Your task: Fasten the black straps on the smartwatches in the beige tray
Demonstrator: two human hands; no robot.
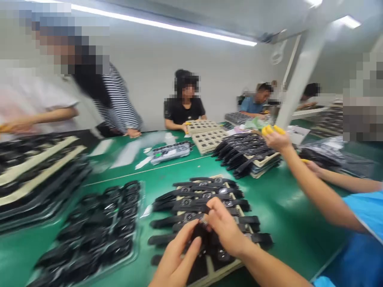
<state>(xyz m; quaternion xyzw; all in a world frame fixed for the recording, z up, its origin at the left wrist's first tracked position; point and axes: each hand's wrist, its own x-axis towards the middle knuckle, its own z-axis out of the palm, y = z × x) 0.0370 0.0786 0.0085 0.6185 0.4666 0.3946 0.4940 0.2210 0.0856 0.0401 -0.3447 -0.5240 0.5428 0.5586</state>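
My left hand [178,255] and my right hand [225,228] meet low in the middle of the view. Between their pinched fingers is a black wristwatch [202,234], mostly covered by the fingers and blurred. Just beneath them lies a beige tray [210,266] bearing rows of black-strapped watches [186,202], whose straps stick out past both sides. To the left of my hands, a clear plastic tray [138,243] holds dark, bulky watch-like pieces [95,235], too blurred to make out fully.
Stacked loaded trays [44,171] stand at the left edge. Another watch stack [243,153] sits beyond, near beige trays [209,139] and a compartment box [171,152]. From the right reaches a co-worker's arm [311,181] with yellow finger covers. Several people surround the green table [155,175].
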